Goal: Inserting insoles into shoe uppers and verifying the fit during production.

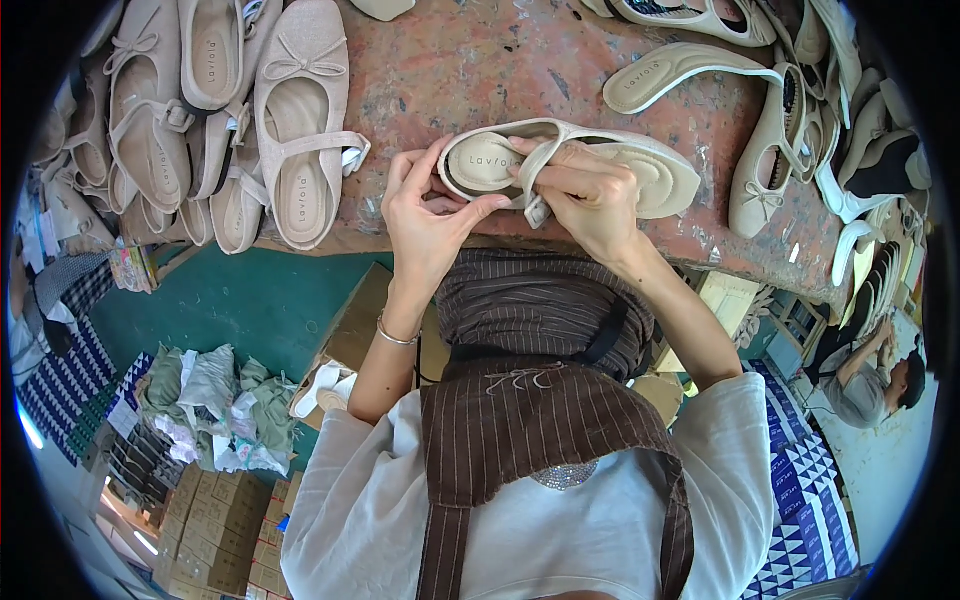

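Both hands grip beige shoe: left hand heel, right hand strap.

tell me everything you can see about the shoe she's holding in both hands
The beige flat shoe lies sideways, opening toward the camera, over the edge of the worn reddish table. It looks like soft leather or suede, with a padded insole and a thin strap across the middle. The left hand grips the heel end; the right hand pinches the strap.
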### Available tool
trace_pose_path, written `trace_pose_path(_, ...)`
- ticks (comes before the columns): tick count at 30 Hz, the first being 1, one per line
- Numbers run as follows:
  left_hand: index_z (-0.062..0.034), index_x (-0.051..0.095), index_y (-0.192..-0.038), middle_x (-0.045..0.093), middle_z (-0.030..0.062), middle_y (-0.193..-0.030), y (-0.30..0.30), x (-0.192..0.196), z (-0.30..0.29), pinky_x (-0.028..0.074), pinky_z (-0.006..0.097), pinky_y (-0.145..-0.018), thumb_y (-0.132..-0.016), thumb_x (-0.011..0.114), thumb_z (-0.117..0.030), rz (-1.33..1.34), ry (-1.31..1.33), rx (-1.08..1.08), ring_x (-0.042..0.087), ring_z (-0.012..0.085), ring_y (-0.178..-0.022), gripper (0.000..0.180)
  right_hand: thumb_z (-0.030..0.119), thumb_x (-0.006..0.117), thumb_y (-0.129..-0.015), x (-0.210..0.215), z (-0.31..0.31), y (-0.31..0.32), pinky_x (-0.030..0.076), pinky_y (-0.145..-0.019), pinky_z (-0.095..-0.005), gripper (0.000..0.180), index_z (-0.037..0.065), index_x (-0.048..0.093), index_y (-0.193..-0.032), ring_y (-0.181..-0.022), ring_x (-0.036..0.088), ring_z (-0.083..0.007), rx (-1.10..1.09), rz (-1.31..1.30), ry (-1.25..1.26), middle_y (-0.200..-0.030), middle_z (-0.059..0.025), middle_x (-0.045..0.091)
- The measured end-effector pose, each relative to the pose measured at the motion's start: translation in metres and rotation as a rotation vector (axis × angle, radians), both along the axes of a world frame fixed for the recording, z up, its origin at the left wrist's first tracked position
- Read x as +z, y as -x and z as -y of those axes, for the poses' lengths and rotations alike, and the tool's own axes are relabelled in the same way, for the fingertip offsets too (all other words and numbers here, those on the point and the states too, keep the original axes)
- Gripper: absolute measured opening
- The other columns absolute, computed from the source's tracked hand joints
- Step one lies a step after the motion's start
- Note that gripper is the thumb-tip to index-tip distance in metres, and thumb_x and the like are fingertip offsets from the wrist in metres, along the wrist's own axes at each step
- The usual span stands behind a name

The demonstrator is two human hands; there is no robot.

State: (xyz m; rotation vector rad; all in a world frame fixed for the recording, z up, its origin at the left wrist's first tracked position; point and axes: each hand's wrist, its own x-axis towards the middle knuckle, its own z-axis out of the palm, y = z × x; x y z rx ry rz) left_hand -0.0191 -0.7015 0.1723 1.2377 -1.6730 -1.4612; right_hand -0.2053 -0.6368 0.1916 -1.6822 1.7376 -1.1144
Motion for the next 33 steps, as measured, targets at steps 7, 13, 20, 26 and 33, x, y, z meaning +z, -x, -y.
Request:
trace_pose_path(7,0.0059,0.066,-0.115,0.058,0.0057,-0.096,0.002,-0.009,0.005,0.053,0.022,-0.061,-0.075,0.087,-0.014,0.007,0.046,0.079,0.063,0.0103,-0.076,0.049,-0.004,0.071,-0.07,-0.01,0.0,-0.006,0.059,-0.078,-0.0333,0.017,0.003,0.076,-0.085,-0.094,0.072,-0.0247,0.008,-0.028,0.003,-0.106,-0.0091,0.074)
trace_pose_path(13,0.0059,0.066,-0.103,0.061,0.0066,-0.097,0.009,-0.007,0.004,0.052,0.022,-0.059,-0.077,0.085,-0.008,-0.008,-0.058,0.139,0.065,0.0103,-0.077,0.036,-0.001,0.067,-0.067,-0.011,-0.002,-0.008,0.057,-0.083,-0.0368,0.016,0.001,0.072,-0.082,-0.096,0.07,-0.028,0.06,-0.171,0.035,-0.11,-0.0097,0.073)
trace_pose_path(20,0.0043,0.064,-0.098,0.059,0.0027,-0.079,0.011,0.003,0.01,0.051,0.02,-0.047,-0.081,0.08,-0.006,-0.046,-0.242,0.17,0.061,0.0061,-0.063,0.025,0.007,0.066,-0.067,-0.006,-0.006,-0.008,0.053,-0.087,-0.0357,0.016,0.0,0.069,-0.082,-0.099,0.069,-0.0253,0.146,-0.4,0.044,-0.118,-0.0126,0.07)
trace_pose_path(26,0.0034,0.063,-0.098,0.063,0.0032,-0.076,0.011,0.002,0.015,0.048,0.02,-0.042,-0.083,0.079,-0.006,-0.027,-0.256,0.166,0.057,0.0033,-0.057,0.024,0.012,0.066,-0.068,-0.005,-0.006,-0.005,0.053,-0.088,-0.0354,0.016,0.001,0.068,-0.079,-0.098,0.069,-0.0245,0.168,-0.432,0.061,-0.118,-0.0126,0.069)
trace_pose_path(33,0.0028,0.063,-0.097,0.063,0.0032,-0.074,0.007,-0.001,0.017,0.048,0.019,-0.044,-0.082,0.082,-0.01,-0.049,-0.247,0.115,0.058,0.0045,-0.058,0.027,-0.005,0.072,-0.069,-0.005,-0.004,0.0,0.056,-0.074,-0.0338,0.019,0.002,0.072,-0.088,-0.088,0.071,-0.0243,0.061,-0.117,0.14,-0.103,-0.0091,0.074)
